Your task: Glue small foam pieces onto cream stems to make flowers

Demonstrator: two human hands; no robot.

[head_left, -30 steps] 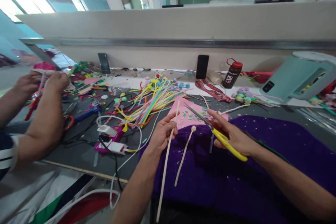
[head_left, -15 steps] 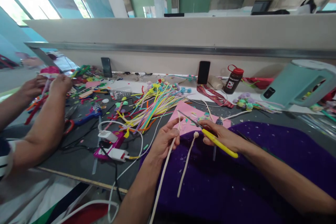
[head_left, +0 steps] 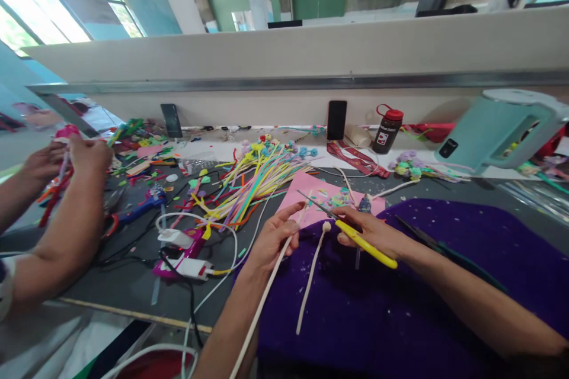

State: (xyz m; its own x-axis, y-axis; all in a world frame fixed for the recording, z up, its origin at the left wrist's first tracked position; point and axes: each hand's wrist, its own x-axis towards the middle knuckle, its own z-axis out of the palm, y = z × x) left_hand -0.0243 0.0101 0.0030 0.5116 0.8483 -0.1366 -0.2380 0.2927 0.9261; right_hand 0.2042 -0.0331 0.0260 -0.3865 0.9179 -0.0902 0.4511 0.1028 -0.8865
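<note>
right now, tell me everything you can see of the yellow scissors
The scissors have a glossy yellow handle, probably plastic, and slim grey blades that look metal. The right hand grips them, partly hiding the handle. The blades point up and left in the picture, seen against the pink sheet, close to the pale stem in the left hand; contact is unclear.

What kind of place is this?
Probably a shared craft workshop: scissors in the right hand, a bundle of colourful fuzzy stems, and a co-worker's hands busy alongside.
</note>
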